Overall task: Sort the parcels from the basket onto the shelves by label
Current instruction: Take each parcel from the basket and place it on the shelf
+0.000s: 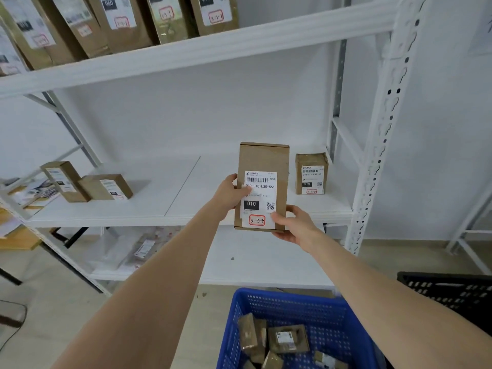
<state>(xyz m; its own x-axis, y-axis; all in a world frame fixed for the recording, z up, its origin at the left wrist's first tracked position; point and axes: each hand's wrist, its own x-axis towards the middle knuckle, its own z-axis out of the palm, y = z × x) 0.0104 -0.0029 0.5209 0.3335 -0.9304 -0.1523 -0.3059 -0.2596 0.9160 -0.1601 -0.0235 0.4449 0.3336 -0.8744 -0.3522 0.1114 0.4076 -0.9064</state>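
Note:
I hold a flat brown cardboard parcel [263, 161] upright in front of the middle shelf [149, 209]. Its white label reads 010 and has a red-boxed handwritten 3-3-8. My left hand [230, 193] grips its left edge, thumb on the label. My right hand [292, 225] holds its bottom right corner from below. A smaller brown parcel [311, 173] with a similar red mark stands on the shelf just right of it. The blue basket [287, 310] sits low in front, with several small brown parcels [287, 339] in it.
Two brown parcels [87, 183] stand at the shelf's left end. The upper shelf [186, 53] carries a row of tall labelled parcels [117, 20]. A white perforated upright [383, 134] bounds the right side. A black crate [452, 291] is at the right, with soft bagged parcels [141, 249] on the bottom shelf.

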